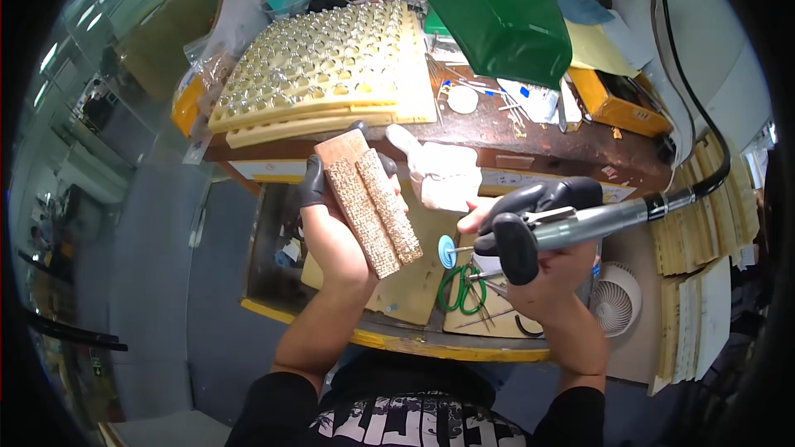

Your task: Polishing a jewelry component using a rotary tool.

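Note:
My left hand (333, 240), with black covers on its fingertips, is wrapped round a brown block (364, 215) that carries two rough, gold-brown textured strips, one raised above the other. The block tilts, its plain end pointing up and away. In my right hand (542, 281), also with black finger covers, lies a grey rotary handpiece (604, 223) on a black cable. A light-blue disc (448, 252) on a thin shank sticks out of its front. The disc is to the right of the block and apart from it. Just beyond stands a white wrapped bench pin (447, 172).
Foam trays full of shiny rings (323, 66) stand at the back left. A green plastic shade (501, 21) hangs over the bench. Below my right hand, green-handled scissors (462, 290) lie in the pull-out drawer (397, 334). A white fan (615, 298) and stacked boards (704, 223) are at right.

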A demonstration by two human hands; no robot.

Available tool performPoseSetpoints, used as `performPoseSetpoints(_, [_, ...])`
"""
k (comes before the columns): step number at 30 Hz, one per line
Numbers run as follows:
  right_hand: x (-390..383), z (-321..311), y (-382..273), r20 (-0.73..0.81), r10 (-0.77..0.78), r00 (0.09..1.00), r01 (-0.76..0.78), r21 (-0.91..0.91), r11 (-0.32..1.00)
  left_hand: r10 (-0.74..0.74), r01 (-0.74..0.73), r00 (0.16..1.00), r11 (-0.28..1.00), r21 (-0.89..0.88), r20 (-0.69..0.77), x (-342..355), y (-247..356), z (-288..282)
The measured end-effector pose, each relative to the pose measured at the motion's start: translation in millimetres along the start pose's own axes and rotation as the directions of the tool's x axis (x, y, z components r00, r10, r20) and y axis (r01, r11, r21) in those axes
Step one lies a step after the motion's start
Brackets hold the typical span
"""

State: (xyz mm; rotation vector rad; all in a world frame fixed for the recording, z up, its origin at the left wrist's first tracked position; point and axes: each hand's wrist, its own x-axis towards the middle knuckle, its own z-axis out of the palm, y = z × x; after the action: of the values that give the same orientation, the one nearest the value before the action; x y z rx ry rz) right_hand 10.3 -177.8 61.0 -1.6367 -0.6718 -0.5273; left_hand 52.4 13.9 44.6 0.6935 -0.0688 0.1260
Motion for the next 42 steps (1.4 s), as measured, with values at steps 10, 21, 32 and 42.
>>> performPoseSetpoints(10, [13,21,5,-0.244,0.107,0.964,-0.005,0.386,0.923,-0.088,0.084,0.990,0.995,0.048,0.107,27,22,9])
performPoseSetpoints(21, [10,29,41,-0.115,-0.022,0.993,0.046,0.202,0.978,-0.079,0.076,0.997,0.989,0.128,0.019,36,16,33])
performPoseSetpoints(32, [1,3,21,0.174,0.108,0.979,-0.124,0.088,0.988,-0.118,0.080,0.986,0.956,0.281,0.118,32,19,12])
performPoseSetpoints(42, [1,6,8,0.040,0.127,0.991,-0.131,0.102,0.986,-0.225,0.192,0.964,0.957,0.217,0.141,32,19,9])
